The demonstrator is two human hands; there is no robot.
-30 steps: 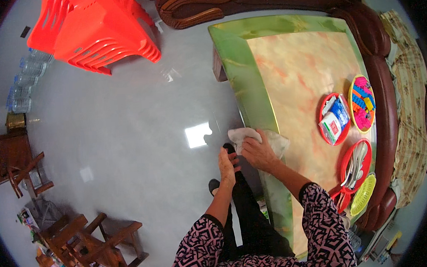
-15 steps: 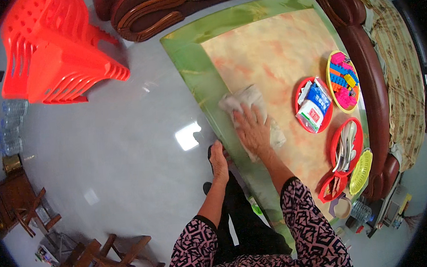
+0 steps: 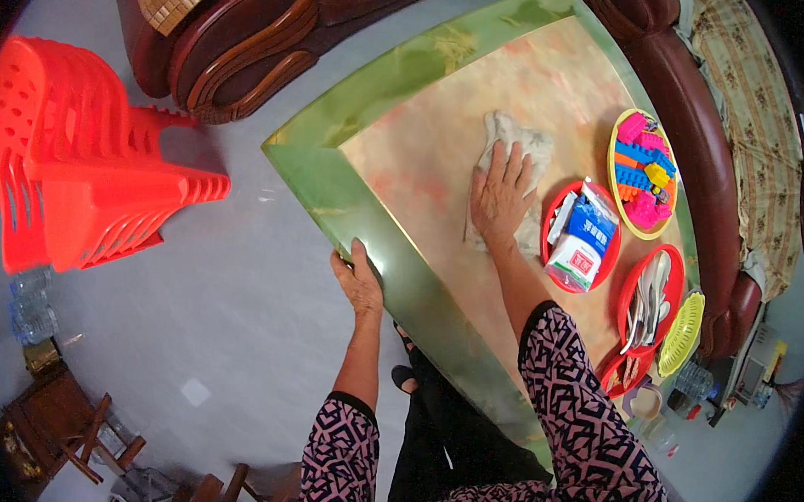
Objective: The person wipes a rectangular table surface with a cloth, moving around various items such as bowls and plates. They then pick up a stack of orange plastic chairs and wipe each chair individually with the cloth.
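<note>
My right hand lies flat on a pale, crumpled cloth, its fingers slightly spread. The cloth sits on the marbled cream and pink top of a table with a green border. My left hand is at the table's left edge, fingers apart, touching the green rim. Just right of the cloth stands a round red basket with a blue and white tissue packet in it.
Along the table's right side are a yellow basket of toy bricks, a red basket of spoons, a yellow-green basket and a cup. Red stacked chairs stand left; a dark red sofa borders the table.
My right hand has pushed the cloth farther across the table, toward the far right. My left hand has risen from beside my leg to the table's edge. The view has shifted.
</note>
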